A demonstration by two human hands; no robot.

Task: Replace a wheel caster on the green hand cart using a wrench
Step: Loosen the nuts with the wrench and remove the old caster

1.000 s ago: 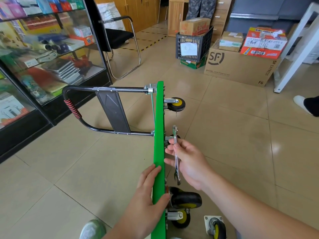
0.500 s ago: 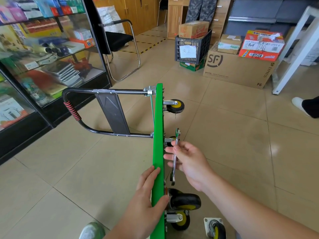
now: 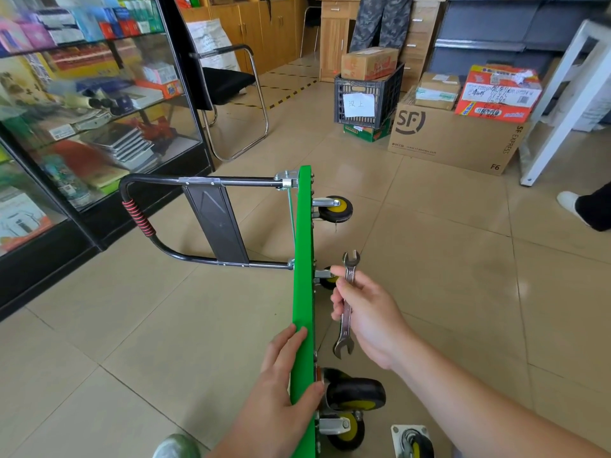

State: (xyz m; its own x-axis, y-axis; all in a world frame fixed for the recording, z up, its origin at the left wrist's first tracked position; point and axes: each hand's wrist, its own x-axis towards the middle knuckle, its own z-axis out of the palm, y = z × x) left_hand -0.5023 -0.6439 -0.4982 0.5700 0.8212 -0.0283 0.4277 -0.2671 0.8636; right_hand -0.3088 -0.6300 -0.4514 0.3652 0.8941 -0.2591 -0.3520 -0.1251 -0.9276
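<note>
The green hand cart (image 3: 303,259) stands on its side edge on the tiled floor, its black folding handle (image 3: 211,219) lying out to the left. My left hand (image 3: 281,391) grips the near end of the green deck. My right hand (image 3: 367,312) holds a double-ended steel wrench (image 3: 347,305) upright, a short way right of the deck. Yellow-hubbed casters stick out to the right: a far caster (image 3: 335,209), a middle caster (image 3: 327,279) partly behind my fingers, and near casters (image 3: 355,393). A loose caster (image 3: 413,441) with a mounting plate lies on the floor at the bottom.
A glass display cabinet (image 3: 82,127) runs along the left. Behind stand a black chair (image 3: 231,94), a black crate (image 3: 367,94) and cardboard boxes (image 3: 453,137). A white frame (image 3: 562,104) and another person's foot (image 3: 585,209) are at the right.
My right hand has carried the wrench a little to the right, away from the deck. My left hand keeps its grip on the deck.
</note>
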